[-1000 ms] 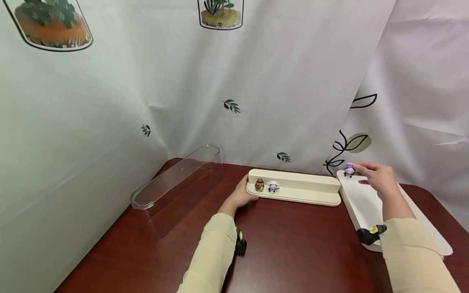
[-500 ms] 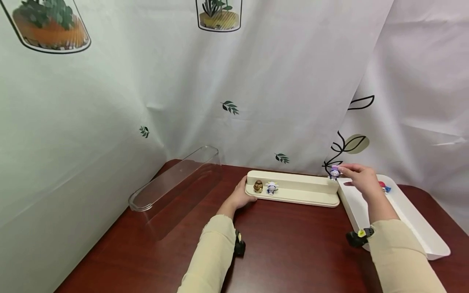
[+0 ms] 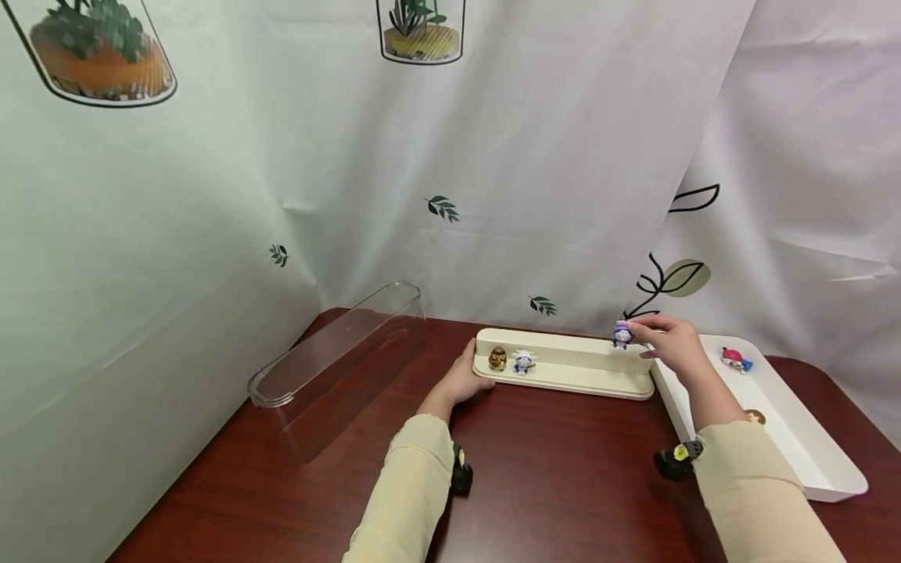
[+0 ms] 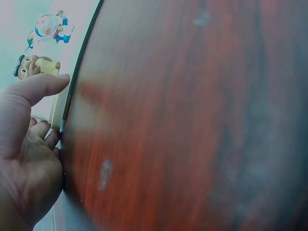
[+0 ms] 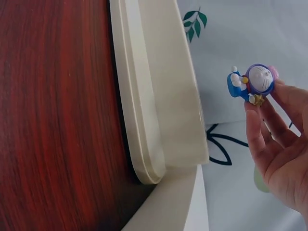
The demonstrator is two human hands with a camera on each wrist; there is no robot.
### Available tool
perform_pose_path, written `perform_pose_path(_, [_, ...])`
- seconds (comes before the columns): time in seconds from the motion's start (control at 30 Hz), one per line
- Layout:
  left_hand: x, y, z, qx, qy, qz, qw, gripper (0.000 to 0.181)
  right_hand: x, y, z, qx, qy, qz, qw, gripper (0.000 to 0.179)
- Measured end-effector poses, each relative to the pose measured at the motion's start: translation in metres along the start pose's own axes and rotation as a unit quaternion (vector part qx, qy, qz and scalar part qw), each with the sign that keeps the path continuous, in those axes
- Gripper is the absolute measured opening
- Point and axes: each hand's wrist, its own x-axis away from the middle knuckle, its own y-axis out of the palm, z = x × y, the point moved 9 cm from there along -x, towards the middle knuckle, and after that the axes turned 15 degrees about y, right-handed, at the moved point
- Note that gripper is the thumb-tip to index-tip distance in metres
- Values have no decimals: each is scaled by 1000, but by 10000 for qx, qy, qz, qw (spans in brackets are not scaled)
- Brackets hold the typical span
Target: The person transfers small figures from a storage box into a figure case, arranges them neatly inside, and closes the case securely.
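Note:
My left hand point(image 3: 461, 375) holds the left end of a cream stepped display base point(image 3: 587, 378). In the left wrist view its thumb lies along the edge, close to a brown figurine point(image 4: 47, 66). Beside that one, on the lower step, stands a white-and-blue figurine point(image 3: 523, 361). My right hand point(image 3: 672, 344) pinches a small blue figurine with a purple-pink top point(image 3: 622, 335) above the base's right part. In the right wrist view this figurine point(image 5: 251, 83) is held at its head end, apart from the base, and the fingers point(image 5: 260, 139) curl beneath it.
A white tray point(image 3: 809, 450) stands at the right, with a red-topped figurine point(image 3: 735, 360) and a brown-topped thing point(image 3: 755, 417) partly hidden by the sleeve. A long clear cover point(image 3: 338, 352) lies at the left by the curtain point(image 3: 338, 156) on the dark red table point(image 3: 549, 485).
My right hand has carried the blue figurine leftward from over the white tray to above the base. The tray's contents have come into view. My left hand has stayed at the base.

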Motion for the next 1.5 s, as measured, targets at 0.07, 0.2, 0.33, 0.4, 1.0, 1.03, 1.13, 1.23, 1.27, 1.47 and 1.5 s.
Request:
perform_pose_path(0.07, [1,0,0,-21,-4,-11,10000,96,0,4,-1,29,-35,-40,10000,45])
perform_pose_path(0.2, [2,0,0,-51,-38,-15,10000,95,1,11,-3,20,-39,-115,9999,45])
perform_pose_path(0.33, [2,0,1,-134,-70,-12,9999,91,2,16,-6,-44,-5,-218,9998,45])
perform_pose_path(0.4, [2,-1,1,-175,-102,-13,9998,88,2,19,-7,-55,-27,-265,9996,45])
perform_pose_path(1.0, [0,-1,0,-294,-3,-31,9996,76,-3,30,-7,625,47,-5,9980,43])
perform_pose_path(1.03, [0,-1,0,-294,8,-25,9996,76,-3,31,-7,632,38,-9,9980,43])
perform_pose_path(1.13, [0,-1,-1,-318,8,-30,9995,76,-4,34,-8,638,-2,-44,9980,42])
perform_pose_path(1.23, [0,-1,-1,-316,-9,-36,9995,77,-4,37,-9,583,-43,-82,9983,40])
perform_pose_path(1.27, [0,-1,-1,-315,-21,-39,9995,77,-4,38,-10,588,-46,-88,9982,40])
perform_pose_path(1.47, [1,-1,0,-335,-36,-59,9994,77,-5,44,-11,579,-39,-146,9982,40])
perform_pose_path(1.5, [1,-1,1,-338,-28,-62,9994,77,-5,45,-11,586,-38,-144,9982,40])
